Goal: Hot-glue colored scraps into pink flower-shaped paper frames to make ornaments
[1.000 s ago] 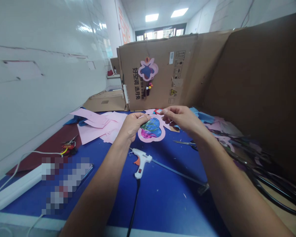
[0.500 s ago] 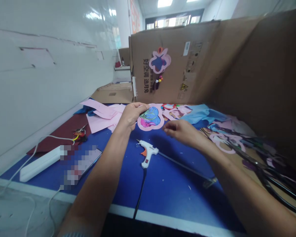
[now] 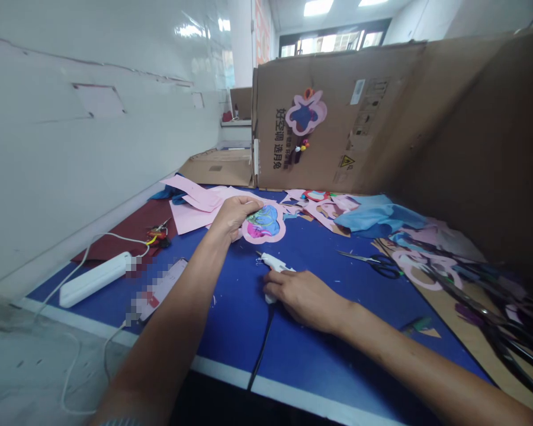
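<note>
Between the thumb and fingers of my left hand (image 3: pixel 234 218) is a flower-shaped piece (image 3: pixel 266 228), with a pink border and a blue, green and magenta patterned middle. It is held just above the blue tabletop (image 3: pixel 231 331). My right hand (image 3: pixel 299 296) is closed round the handle of a white hot glue gun (image 3: pixel 275 261). The gun's nozzle points up and left, toward the flower piece but apart from it. My fingers hide most of its grip, and its black cord (image 3: pixel 262 349) runs to the table's front edge.
Small scissors (image 3: pixel 377 263) lie right of my right hand, large black-handled shears (image 3: pixel 484 313) farther right. Pink sheets (image 3: pixel 199 204) and blue cloth (image 3: pixel 377 216) lie at the back before a cardboard box (image 3: pixel 337 160). A power strip (image 3: pixel 95 278) and phone (image 3: pixel 166 287) are left.
My right hand has moved left and down and closed on the glue gun. My left hand still holds the flower piece, slightly lower. The view has shifted, and the small scissors now show.
</note>
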A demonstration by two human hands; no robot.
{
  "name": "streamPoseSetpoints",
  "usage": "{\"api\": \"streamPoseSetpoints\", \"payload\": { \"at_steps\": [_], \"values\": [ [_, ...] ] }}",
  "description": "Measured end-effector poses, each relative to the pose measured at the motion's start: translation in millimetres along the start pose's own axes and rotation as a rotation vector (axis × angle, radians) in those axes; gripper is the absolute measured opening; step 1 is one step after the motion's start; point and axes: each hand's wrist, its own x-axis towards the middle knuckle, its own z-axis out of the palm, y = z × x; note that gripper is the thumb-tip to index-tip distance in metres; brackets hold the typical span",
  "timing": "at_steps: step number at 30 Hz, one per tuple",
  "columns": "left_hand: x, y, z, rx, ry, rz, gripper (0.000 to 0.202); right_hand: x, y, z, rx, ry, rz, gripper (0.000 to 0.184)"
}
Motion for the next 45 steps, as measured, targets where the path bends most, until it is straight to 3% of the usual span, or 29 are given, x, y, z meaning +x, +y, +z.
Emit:
{"api": "streamPoseSetpoints", "payload": {
  "at_steps": [5, 12, 18, 21, 25, 28, 32, 39, 45],
  "values": [
    [-1.9, -6.8, -4.3, 0.045, 0.016, -0.017, 0.021, -22.6, 3.4, 3.4, -0.068, 0.014, 0.052, 0.026],
    [-2.2, -30.9, -8.8, 0.105, -0.037, -0.089, 0.018, -84.9, 10.4, 16.6, 0.011, 0.132, 0.195, 0.027],
    [-6.2, -53.5, -8.1, 0.130, -0.135, -0.204, 0.013, -112.2, 8.5, 4.8, 0.104, 0.147, 0.219, 0.050],
    [-10.9, -55.9, -7.7, 0.151, -0.236, -0.221, 0.014, -100.4, 20.8, -16.9, 0.298, 0.288, 0.337, 0.036],
    [-15.6, -54.6, -8.7, 0.216, -0.302, -0.254, 0.015, -60.7, 54.6, -38.1, 0.489, 0.389, 0.547, 0.023],
    [-16.0, -55.4, -11.2, 0.243, -0.291, -0.267, 0.015, -26.7, 78.6, -40.4, 0.752, 0.324, 0.566, 0.025],
    [-14.0, -59.2, -17.0, 0.243, -0.284, -0.281, 0.014, 7.1, 94.9, -39.3, 0.959, 0.118, 0.517, 0.026],
    [-9.4, -68.2, -23.9, 0.269, -0.294, -0.266, 0.013, 35.5, 99.4, -44.9, 0.972, -0.036, 0.468, 0.041],
    [-7.7, -73.5, -23.9, 0.255, -0.305, -0.264, 0.015, 42.8, 102.7, -41.3, 0.995, -0.054, 0.454, 0.035]
  ]
}}
